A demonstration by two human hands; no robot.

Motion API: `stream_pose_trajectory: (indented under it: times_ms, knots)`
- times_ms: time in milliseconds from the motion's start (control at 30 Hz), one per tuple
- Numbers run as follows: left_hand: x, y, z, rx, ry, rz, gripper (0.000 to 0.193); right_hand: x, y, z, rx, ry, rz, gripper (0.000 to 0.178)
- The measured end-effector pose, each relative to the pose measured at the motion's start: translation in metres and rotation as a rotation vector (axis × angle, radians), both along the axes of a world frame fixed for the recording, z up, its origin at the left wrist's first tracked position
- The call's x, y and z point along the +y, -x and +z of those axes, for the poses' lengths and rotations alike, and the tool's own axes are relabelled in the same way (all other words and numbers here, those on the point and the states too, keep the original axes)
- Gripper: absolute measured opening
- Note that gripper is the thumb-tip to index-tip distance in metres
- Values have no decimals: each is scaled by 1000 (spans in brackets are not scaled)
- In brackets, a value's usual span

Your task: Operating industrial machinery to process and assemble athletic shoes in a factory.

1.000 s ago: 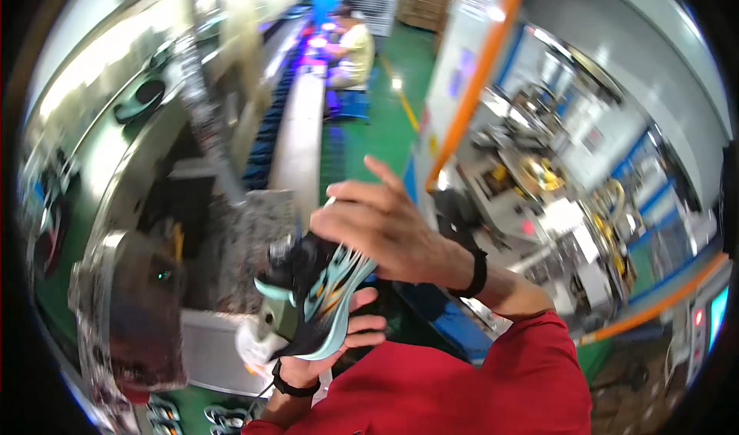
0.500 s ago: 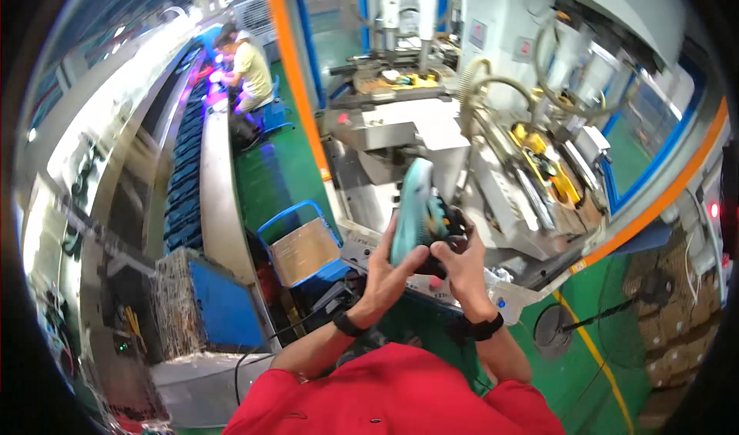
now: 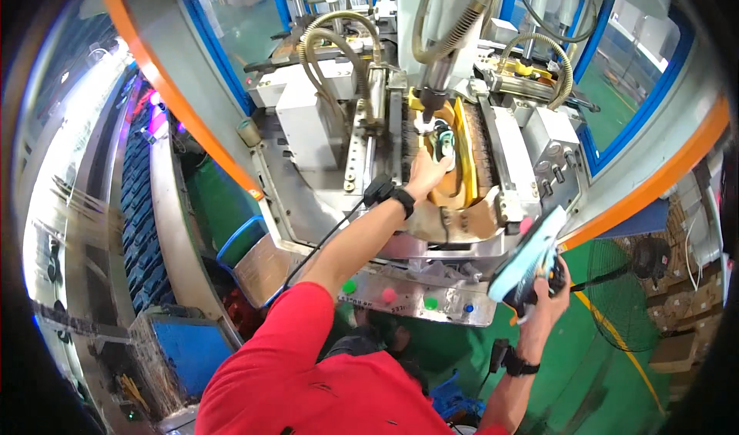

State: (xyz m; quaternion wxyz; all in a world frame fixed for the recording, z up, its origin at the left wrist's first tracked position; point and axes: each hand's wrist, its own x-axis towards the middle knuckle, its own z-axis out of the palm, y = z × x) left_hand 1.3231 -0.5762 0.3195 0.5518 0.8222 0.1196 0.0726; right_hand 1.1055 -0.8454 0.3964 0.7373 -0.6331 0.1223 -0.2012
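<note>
My right hand [image 3: 548, 300] holds a sports shoe [image 3: 531, 269] with a pale blue sole and a dark upper, tilted, to the right of the machine's front panel. My left hand [image 3: 428, 175] reaches into the machine and closes on a second dark shoe [image 3: 442, 144] with pale green parts; its far fingers are partly hidden. That shoe sits between the yellow pads [image 3: 466, 154] of the pressing station, beneath a metal press rod [image 3: 437, 81].
A front panel [image 3: 408, 292] carries coloured buttons. Orange-edged frame posts [image 3: 158, 73] flank the machine. Conveyor [image 3: 142, 227] runs along the left, beside a cardboard-topped cart [image 3: 262, 269]. At right stand a fan [image 3: 650, 258] and stacked cardboard boxes [image 3: 681, 319]. Cables hang from both wrists.
Both hands were together on the pale-blue-soled shoe. The right hand has carried it rightward; the left has let go and reached forward into the machine. The view has turned right, towards the pressing station.
</note>
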Motion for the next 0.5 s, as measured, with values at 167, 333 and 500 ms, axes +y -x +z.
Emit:
stream_pose_trajectory:
  times_ms: [167, 333, 500]
  knots:
    - [-1, -91, -57, 225, -248, 144, 88, -9, 0, 5, 94, 203, -173, 53]
    - [28, -120, -71, 245, -170, 210, 60, -13, -53, 32, 107, 544, -151, 54]
    - [84, -39, -21, 268, 925, 119, 26, 26, -215, 62, 141, 730, 185, 47]
